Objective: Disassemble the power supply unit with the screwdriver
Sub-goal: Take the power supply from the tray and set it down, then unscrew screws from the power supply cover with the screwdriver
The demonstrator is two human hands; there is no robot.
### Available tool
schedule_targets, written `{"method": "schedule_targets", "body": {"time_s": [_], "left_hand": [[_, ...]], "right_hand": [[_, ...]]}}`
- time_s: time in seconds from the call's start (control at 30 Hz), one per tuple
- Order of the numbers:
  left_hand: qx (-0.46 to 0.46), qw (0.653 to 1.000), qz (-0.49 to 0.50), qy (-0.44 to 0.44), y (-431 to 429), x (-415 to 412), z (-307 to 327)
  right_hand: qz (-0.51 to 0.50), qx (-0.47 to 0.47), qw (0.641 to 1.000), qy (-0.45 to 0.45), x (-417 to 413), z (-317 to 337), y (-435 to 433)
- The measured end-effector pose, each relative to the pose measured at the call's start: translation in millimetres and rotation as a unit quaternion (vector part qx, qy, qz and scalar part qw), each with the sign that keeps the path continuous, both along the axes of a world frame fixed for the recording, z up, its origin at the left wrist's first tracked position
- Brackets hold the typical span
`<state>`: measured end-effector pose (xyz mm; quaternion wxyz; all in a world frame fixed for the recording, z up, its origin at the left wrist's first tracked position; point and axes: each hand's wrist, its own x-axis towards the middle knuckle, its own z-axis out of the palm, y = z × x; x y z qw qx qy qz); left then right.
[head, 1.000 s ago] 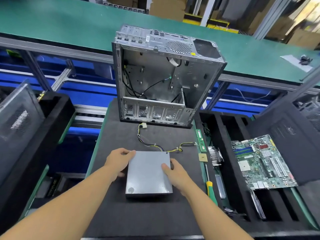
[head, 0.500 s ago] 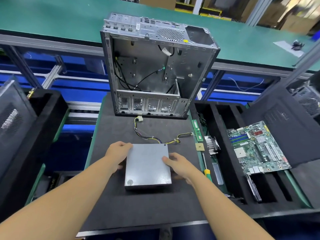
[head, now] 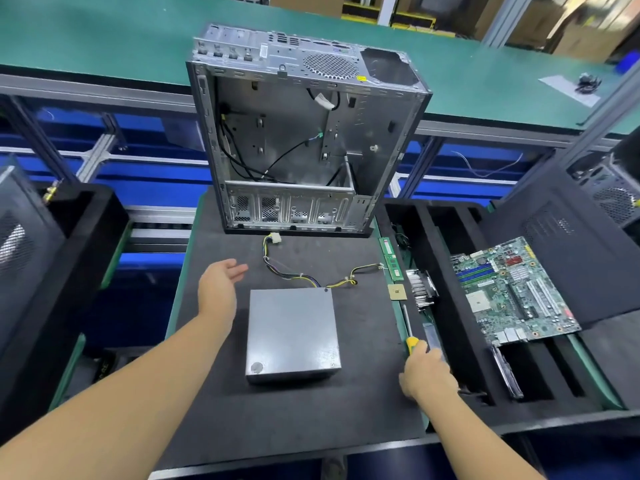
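The grey metal power supply unit (head: 292,334) lies flat on the black mat (head: 214,410), its yellow and black cables (head: 304,277) trailing toward the computer case. My left hand (head: 220,289) hovers to the left of the unit, fingers straight, palm turned to the right, touching nothing. My right hand (head: 426,372) is at the mat's right edge, fingers curled over the handle of the screwdriver (head: 410,336). The yellow handle's upper end and the steel shaft show above the hand; the rest of the handle is hidden.
An empty open computer case (head: 294,140) stands upright at the mat's far end. A RAM stick (head: 391,259), a CPU chip (head: 397,292) and a heatsink (head: 420,289) lie by the right edge. A motherboard (head: 512,289) rests on the black foam tray (head: 460,341).
Both hands have left the power supply unit. The left hand lifted away to the left and opened. The right hand moved right and down onto the screwdriver handle.
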<state>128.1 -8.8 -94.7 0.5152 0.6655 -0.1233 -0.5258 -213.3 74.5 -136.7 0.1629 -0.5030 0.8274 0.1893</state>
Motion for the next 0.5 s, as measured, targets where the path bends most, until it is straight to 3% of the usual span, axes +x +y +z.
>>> {"method": "schedule_targets", "body": {"time_s": [0.17, 0.37, 0.43, 0.5], "left_hand": [[0.028, 0.999, -0.029, -0.013, 14.2, 12.4, -5.6], [-0.004, 0.996, -0.092, -0.019, 14.8, -14.0, -8.1], [-0.009, 0.991, -0.118, -0.062, 18.5, -16.2, -11.3], [-0.022, 0.972, -0.17, -0.159, 24.1, -16.5, -13.9]], "right_hand": [[0.018, -0.022, 1.0, 0.012, -0.2, 0.2, 0.3], [-0.045, -0.027, 0.998, -0.032, 3.0, 4.1, -5.1], [-0.064, -0.048, 0.995, -0.062, 5.7, 8.8, -6.3], [-0.081, -0.085, 0.989, -0.089, 10.1, 16.3, -9.1]]}}
